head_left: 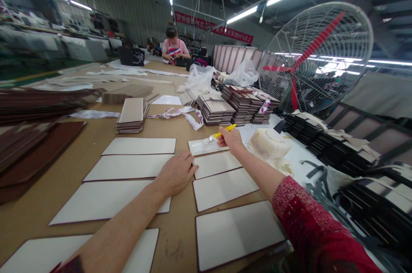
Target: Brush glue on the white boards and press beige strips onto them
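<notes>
Head view: eight panels [238, 232]; right hand [231, 138] grips one brush [215, 136]; left hand [176, 171] half-open, seemingly empty.

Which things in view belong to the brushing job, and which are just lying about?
In the job:
- yellow-handled brush, in the right hand
- white panels laid in two columns
- probably the whitish tub

Apparently just lying about:
- clear plastic bags
- patterned cloth strip
- black bag farther back

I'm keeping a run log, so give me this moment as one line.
right hand: holding yellow-handled brush over farthest right-column white panel | left hand: beside next nearer panel, contact unclear
</notes>
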Demonstrator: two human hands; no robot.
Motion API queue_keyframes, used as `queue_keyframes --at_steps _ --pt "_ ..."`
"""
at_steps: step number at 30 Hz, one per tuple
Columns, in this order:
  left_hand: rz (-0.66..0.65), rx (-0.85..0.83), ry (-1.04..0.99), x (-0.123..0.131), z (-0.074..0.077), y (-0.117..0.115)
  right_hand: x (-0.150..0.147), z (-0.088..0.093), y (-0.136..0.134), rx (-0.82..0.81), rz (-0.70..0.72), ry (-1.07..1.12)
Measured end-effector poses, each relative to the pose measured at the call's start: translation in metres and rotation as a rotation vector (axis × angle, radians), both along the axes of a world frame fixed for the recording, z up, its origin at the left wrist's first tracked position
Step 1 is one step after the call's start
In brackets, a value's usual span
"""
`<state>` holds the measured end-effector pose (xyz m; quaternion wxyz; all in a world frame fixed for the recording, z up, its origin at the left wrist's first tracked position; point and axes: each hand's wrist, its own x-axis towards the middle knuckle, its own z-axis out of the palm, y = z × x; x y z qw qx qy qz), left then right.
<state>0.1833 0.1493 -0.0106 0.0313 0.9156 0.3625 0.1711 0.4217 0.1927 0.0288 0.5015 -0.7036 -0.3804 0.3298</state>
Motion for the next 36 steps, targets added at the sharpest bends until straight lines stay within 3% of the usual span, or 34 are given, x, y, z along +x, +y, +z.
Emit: queue_keyframes --at_steps 9,16,21,25,29,32,36 --pt "-0.001 0.017 -0.013 0.001 0.000 0.001 0.065 0.011 -0.009 -0.074 -0.123 -0.251" --pt "-0.015 0.061 -0.018 0.000 -0.003 0.001 0.080 0.022 -0.021 0.012 -0.178 -0.306" --pt "0.007 0.118 -0.028 0.001 0.007 0.001 0.072 0.032 -0.041 0.108 -0.203 -0.145" --pt "0.060 0.141 -0.037 0.000 0.029 0.004 0.053 0.041 -0.067 0.133 -0.149 0.081" --pt "-0.031 0.071 0.049 -0.003 0.048 -0.008 0.030 0.043 -0.089 0.069 -0.043 0.265" --pt "-0.142 0.002 0.103 -0.005 0.047 -0.033 0.015 0.037 -0.094 0.030 0.029 0.339" --pt "-0.179 -0.045 0.108 -0.004 0.032 -0.063 -0.002 0.026 -0.091 0.003 0.097 0.378"
